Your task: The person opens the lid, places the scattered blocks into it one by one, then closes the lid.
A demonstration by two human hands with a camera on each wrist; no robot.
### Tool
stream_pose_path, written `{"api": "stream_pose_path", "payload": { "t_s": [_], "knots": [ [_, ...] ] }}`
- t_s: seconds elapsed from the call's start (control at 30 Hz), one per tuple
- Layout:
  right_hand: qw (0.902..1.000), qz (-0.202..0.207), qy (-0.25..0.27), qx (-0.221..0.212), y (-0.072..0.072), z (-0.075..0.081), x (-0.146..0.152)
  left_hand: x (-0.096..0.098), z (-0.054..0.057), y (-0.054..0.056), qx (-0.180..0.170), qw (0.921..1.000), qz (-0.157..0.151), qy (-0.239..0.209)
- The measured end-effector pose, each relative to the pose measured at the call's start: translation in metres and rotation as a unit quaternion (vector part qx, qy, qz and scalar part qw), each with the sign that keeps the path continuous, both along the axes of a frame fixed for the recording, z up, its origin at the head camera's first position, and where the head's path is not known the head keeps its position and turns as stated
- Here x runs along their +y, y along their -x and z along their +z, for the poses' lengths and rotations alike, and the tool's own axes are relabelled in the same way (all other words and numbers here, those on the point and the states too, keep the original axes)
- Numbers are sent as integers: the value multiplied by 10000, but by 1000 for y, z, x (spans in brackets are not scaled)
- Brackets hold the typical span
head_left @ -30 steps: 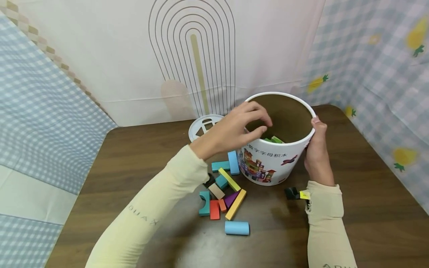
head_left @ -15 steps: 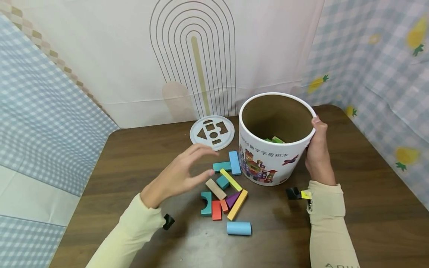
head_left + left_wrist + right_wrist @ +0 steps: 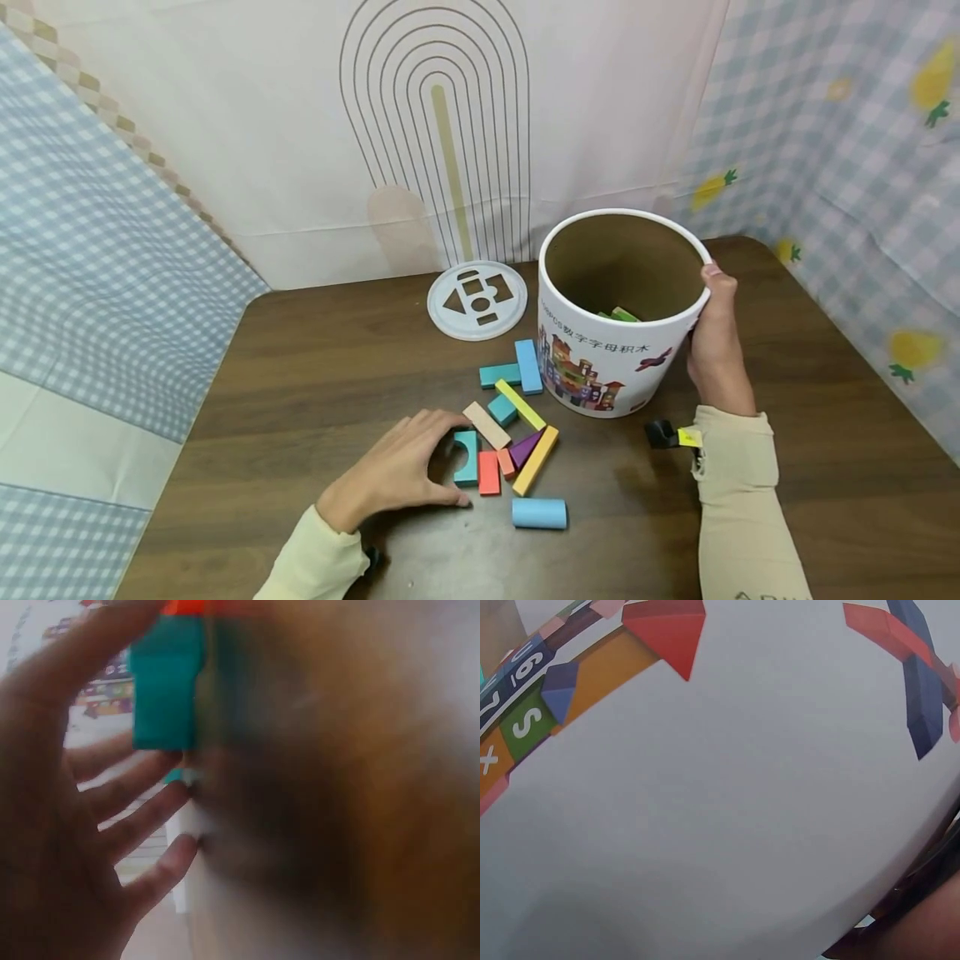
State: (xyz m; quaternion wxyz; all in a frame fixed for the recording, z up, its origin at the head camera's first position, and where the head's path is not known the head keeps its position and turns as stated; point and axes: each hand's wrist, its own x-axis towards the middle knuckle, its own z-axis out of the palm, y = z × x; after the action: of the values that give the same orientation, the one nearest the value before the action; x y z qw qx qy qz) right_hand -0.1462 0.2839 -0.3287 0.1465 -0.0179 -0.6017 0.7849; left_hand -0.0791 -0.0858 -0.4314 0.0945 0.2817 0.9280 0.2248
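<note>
Counter point(image 3: 352, 358): brown, wood-grained.
Bucket point(image 3: 630, 375): white, printed, upright; green blocks point(image 3: 622, 315) visible inside.
Right hand point(image 3: 718, 337): clamped on the bucket's rim, thumb over it.
Left hand point(image 3: 397, 467): fingers apart, bracketing a teal arch block point(image 3: 472, 468) on the counter.
Lid point(image 3: 452, 323): flat disc, shaped cut-outs.
Red block point(image 3: 489, 472): rectangular, beside the arch.

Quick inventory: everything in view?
Bucket: 1, white, table's right
Inner blocks: count unclear, green, inside bucket
Lid: 1, white, beside bucket
Flat block: 1, blue, beside bucket
Plain blocks: 2, teal, table centre
Bars: 3, beige, yellow, amber, centre
Triangle: 1, purple, centre
Small blocks: 2, red, orange, centre
Arch: 1, teal, leftmost block
Cylinder: 1, blue, nearest viewer
Table: 1, brown, underneath
Fabric: unclear, white, blue, behind
Wrist cameras: 2, black, cuffs
Left hand: 1, cream sleeve, around arch
Right hand: 1, cream sleeve, gripping bucket
</note>
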Motion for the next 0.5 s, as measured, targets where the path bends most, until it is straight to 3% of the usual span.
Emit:
{"api": "stream_pose_path", "payload": {
  "t_s": [0.07, 0.2, 0.37, 0.5],
  "knots": [
    [10000, 13, -6, 70, 14, -20, 13, 3, -3, -2, 205, 9996, 69, 187],
    [9995, 94, 24, 298, 29, -42, 28, 7, -5, -2, 441, 9983, 146, 350],
    [9993, 103, 100, 353, 30, -43, 23, 7, -2, -4, 422, 9983, 236, 324],
    [9994, 70, 103, 324, 31, -41, 20, 7, 6, -6, 327, 9987, 359, -141]
  ]
}}
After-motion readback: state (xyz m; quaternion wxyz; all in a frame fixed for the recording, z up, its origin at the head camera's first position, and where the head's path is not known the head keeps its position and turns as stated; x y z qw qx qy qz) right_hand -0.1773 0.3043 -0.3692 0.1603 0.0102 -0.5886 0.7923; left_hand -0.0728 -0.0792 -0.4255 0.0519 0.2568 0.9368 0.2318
